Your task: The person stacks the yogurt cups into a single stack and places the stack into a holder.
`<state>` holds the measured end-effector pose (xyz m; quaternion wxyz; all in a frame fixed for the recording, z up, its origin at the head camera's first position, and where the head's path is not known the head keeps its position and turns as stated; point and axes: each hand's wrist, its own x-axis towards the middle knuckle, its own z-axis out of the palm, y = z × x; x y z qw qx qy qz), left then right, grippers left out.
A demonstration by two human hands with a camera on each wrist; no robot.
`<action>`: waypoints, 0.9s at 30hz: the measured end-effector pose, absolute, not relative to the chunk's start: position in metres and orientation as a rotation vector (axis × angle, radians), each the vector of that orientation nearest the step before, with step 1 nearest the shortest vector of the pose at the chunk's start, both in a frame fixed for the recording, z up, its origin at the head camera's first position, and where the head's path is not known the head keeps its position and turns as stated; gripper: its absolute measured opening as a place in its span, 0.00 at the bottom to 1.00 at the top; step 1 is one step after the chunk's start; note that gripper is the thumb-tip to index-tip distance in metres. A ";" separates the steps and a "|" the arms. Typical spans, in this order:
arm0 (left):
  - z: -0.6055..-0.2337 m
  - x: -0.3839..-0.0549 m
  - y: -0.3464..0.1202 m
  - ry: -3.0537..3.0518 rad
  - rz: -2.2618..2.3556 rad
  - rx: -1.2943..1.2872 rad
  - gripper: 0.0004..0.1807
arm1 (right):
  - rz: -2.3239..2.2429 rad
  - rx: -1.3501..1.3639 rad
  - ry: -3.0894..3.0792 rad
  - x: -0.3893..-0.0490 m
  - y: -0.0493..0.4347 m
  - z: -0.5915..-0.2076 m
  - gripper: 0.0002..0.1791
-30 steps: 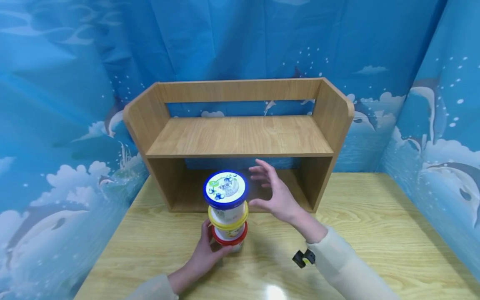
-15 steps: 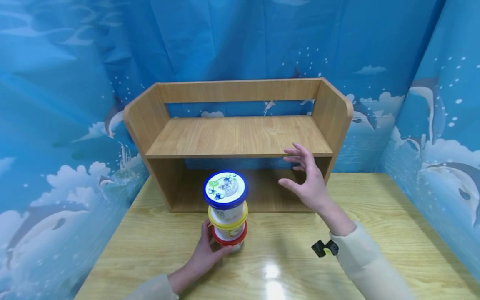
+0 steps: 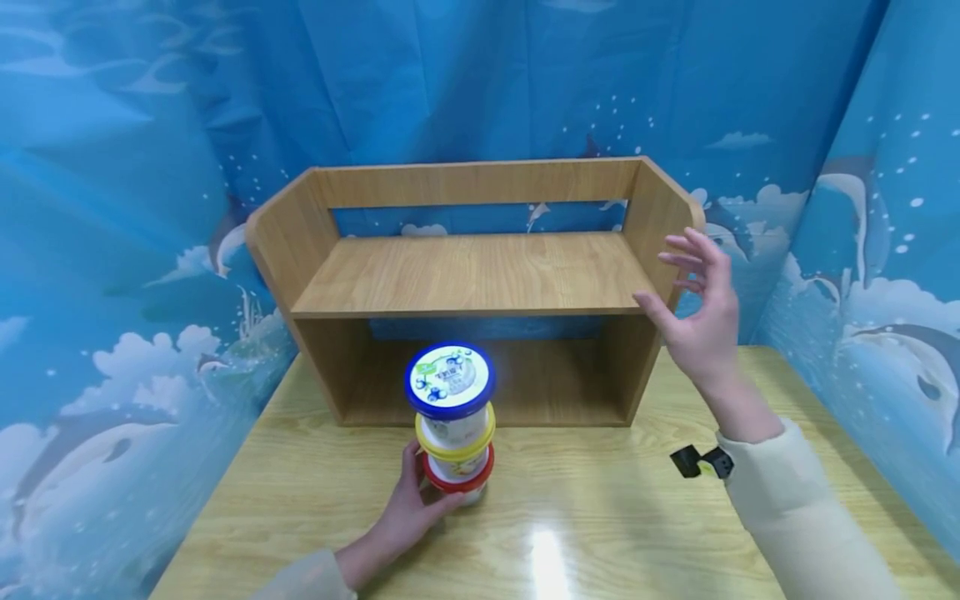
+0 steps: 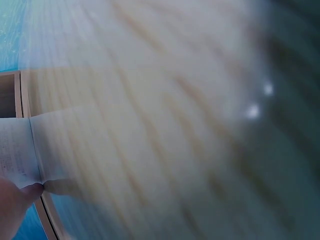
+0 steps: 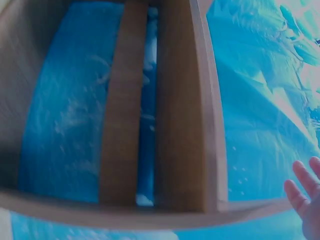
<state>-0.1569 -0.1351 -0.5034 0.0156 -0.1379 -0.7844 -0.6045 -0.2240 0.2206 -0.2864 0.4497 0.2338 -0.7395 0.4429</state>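
Three round white tubs are stacked on the table in front of the shelf in the head view. On top is a tub with a blue lid (image 3: pixel 450 379) printed with blueberries. Under it sits a yellow-lidded tub (image 3: pixel 457 433), and a red-lidded tub (image 3: pixel 459 483) forms the base. My left hand (image 3: pixel 405 512) holds this lowest tub from the left, thumb across its near side and fingers behind it, partly hidden. In the left wrist view my thumb (image 4: pixel 12 205) lies against a white tub wall (image 4: pixel 17 150). My right hand (image 3: pixel 708 325) is raised, holding nothing, fingers spread, by the shelf's right side.
A two-level wooden shelf (image 3: pixel 480 275) stands at the back of the table (image 3: pixel 585 500). Its right side panel overlaps my right fingertips in the head view. Blue ocean-print curtains (image 3: pixel 480 75) hang behind and at both sides. A small black device (image 3: pixel 701 461) sits at my right cuff.
My right hand has moved away from the stack, to the right and up, with its fingers still spread. The left hand and the three tubs have stayed in place.
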 end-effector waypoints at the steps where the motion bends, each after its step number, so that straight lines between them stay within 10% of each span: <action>1: -0.503 -0.157 -0.135 -2.444 -1.879 -0.428 0.48 | 1.066 0.564 -1.814 -0.225 0.224 -0.283 0.44; 27: -0.504 -0.157 -0.136 -2.453 -1.920 -0.400 0.49 | 1.049 0.208 -2.059 -0.259 0.250 -0.260 0.27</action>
